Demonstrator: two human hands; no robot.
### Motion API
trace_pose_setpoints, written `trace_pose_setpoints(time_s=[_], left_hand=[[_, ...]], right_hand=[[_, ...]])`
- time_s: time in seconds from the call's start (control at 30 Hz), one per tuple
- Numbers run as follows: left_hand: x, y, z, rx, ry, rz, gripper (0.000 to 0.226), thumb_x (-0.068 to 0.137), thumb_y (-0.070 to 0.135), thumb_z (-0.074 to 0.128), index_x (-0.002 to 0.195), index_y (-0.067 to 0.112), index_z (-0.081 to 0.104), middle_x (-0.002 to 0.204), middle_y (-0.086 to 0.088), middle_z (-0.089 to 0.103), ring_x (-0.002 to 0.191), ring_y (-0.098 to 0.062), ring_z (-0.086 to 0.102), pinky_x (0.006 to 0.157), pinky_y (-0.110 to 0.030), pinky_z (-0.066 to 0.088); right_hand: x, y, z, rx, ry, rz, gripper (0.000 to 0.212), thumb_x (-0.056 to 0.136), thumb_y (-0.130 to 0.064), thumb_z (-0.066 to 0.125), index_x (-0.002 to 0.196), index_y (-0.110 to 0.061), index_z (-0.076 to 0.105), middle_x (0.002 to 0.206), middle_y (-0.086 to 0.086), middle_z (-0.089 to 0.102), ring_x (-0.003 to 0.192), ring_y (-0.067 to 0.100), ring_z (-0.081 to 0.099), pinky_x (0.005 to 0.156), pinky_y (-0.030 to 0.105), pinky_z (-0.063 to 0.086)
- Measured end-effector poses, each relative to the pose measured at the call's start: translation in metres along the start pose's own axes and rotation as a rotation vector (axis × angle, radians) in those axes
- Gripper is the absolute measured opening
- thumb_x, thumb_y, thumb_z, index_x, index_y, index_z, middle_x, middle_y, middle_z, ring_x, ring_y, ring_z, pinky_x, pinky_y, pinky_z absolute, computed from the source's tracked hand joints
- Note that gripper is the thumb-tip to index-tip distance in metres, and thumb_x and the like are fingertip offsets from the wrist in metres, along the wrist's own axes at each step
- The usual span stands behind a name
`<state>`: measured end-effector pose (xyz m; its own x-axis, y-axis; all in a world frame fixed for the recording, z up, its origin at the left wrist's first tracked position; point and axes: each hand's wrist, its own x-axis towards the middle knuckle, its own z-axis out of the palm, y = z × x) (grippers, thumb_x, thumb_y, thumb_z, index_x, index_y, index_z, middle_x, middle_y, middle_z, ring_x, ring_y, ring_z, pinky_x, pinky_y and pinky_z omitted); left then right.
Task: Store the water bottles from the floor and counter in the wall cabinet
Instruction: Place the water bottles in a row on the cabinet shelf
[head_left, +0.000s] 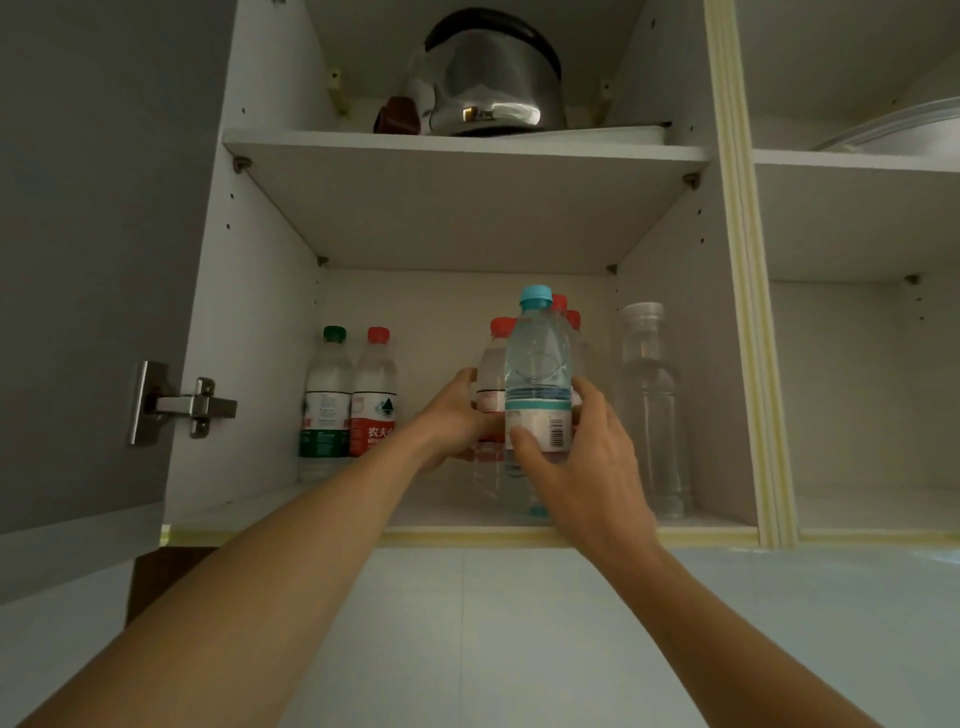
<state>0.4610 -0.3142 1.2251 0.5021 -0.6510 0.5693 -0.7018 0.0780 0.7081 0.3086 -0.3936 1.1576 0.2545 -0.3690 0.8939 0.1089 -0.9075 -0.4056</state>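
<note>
The blue-capped bottle (537, 364) is held upright on the lower shelf (291, 512) of the wall cabinet (260, 322), gripped at its label by the right hand (576, 462). A red-capped bottle (493, 384) just behind is grasped by the left hand (452, 421).

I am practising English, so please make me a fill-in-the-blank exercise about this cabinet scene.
1. The right hand grips a bottle with a ____ cap.
2. The metal kettle stands on the ____ shelf.
3. The bottle at the far left has a ____ cap.

Missing words: blue; upper; green
</note>
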Motion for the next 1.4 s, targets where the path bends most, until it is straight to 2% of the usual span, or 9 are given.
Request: trace_pose_setpoints(time_s=[0.1,0.23,0.43,0.53,0.63,0.73,0.93,1.17,1.4], left_hand=[[0.004,-0.001,-0.011,0.054,-0.029,-0.021,0.056,0.081,0.033,0.081,0.122,0.037,0.044,0.105,0.007,0.064,0.095,-0.014,0.068,0.066,-0.033,0.060],[0.006,-0.009,-0.029,0.111,-0.028,-0.040,0.041,0.080,0.036,0.083,0.096,0.045,0.046,0.100,0.016,0.062,0.095,-0.008,0.064,0.069,-0.036,0.059],[0.014,-0.025,-0.055,0.297,-0.001,-0.037,0.057,0.085,0.033,0.079,0.131,0.025,0.047,0.119,-0.003,0.064,0.107,-0.019,0.064,0.083,-0.048,0.061],[0.022,-0.033,-0.063,0.495,0.031,0.018,0.100,0.084,0.031,0.080,0.157,0.023,0.012,0.138,-0.001,0.051,0.116,-0.019,0.057,0.100,-0.041,0.052],[0.030,-0.041,-0.069,0.785,0.035,0.056,0.134,0.075,0.036,0.087,0.152,0.047,-0.023,0.160,-0.010,0.024,0.143,-0.034,0.033,0.114,-0.050,0.037],[0.041,-0.047,-0.074,1.018,-0.011,0.118,0.140,0.060,0.054,0.091,0.150,0.055,-0.016,0.168,-0.005,-0.005,0.154,-0.037,-0.003,0.120,-0.064,0.015],[0.064,-0.051,-0.080,1.226,0.028,0.158,0.131,0.050,0.071,0.086,0.154,0.045,0.009,0.160,-0.008,0.020,0.149,-0.034,0.008,0.118,-0.058,0.005],[0.072,-0.066,-0.088,1.465,0.067,0.095,0.133,0.055,0.085,0.072,0.158,0.041,0.000,0.165,-0.015,0.004,0.153,-0.038,-0.005,0.119,-0.064,-0.005],[0.066,-0.065,-0.083,1.506,0.098,0.077,0.131,0.057,0.083,0.072,0.157,0.038,-0.001,0.162,-0.016,0.012,0.150,-0.036,0.008,0.119,-0.062,0.006]], right_hand=[[0.000,0.000,-0.001,0.015,0.004,0.004,0.081,0.089,-0.053,0.066,0.154,-0.029,0.024,0.136,-0.005,0.050,0.111,0.006,0.050,0.088,0.026,0.049],[-0.002,0.000,-0.002,0.018,0.022,-0.008,0.079,0.089,-0.050,0.068,0.152,-0.029,0.025,0.129,-0.004,0.052,0.107,0.011,0.058,0.084,0.030,0.056],[-0.005,0.002,-0.002,-0.027,0.108,-0.032,0.082,0.086,-0.046,0.072,0.151,-0.027,0.026,0.127,-0.004,0.047,0.108,0.015,0.054,0.086,0.039,0.058],[-0.006,0.003,-0.001,-0.076,0.139,-0.042,0.085,0.084,-0.048,0.072,0.152,-0.027,0.025,0.123,-0.004,0.046,0.107,0.016,0.053,0.082,0.037,0.056],[-0.006,0.004,0.001,-0.092,0.156,-0.057,0.085,0.084,-0.049,0.072,0.152,-0.026,0.026,0.121,-0.005,0.046,0.106,0.016,0.052,0.080,0.034,0.054],[-0.005,0.007,0.002,-0.096,0.154,-0.057,0.086,0.083,-0.052,0.070,0.152,-0.029,0.025,0.119,-0.007,0.045,0.105,0.014,0.052,0.079,0.030,0.049],[-0.005,0.008,0.004,-0.108,0.165,-0.054,0.086,0.079,-0.060,0.063,0.151,-0.031,0.026,0.119,-0.009,0.047,0.104,0.014,0.054,0.079,0.037,0.057],[-0.004,0.007,0.004,-0.123,0.163,-0.056,0.086,0.076,-0.063,0.059,0.150,-0.032,0.027,0.120,-0.011,0.046,0.106,0.016,0.055,0.082,0.042,0.059],[-0.006,0.005,0.003,-0.137,0.175,-0.047,0.087,0.077,-0.062,0.060,0.151,-0.032,0.025,0.118,-0.010,0.047,0.104,0.014,0.055,0.082,0.040,0.058]])
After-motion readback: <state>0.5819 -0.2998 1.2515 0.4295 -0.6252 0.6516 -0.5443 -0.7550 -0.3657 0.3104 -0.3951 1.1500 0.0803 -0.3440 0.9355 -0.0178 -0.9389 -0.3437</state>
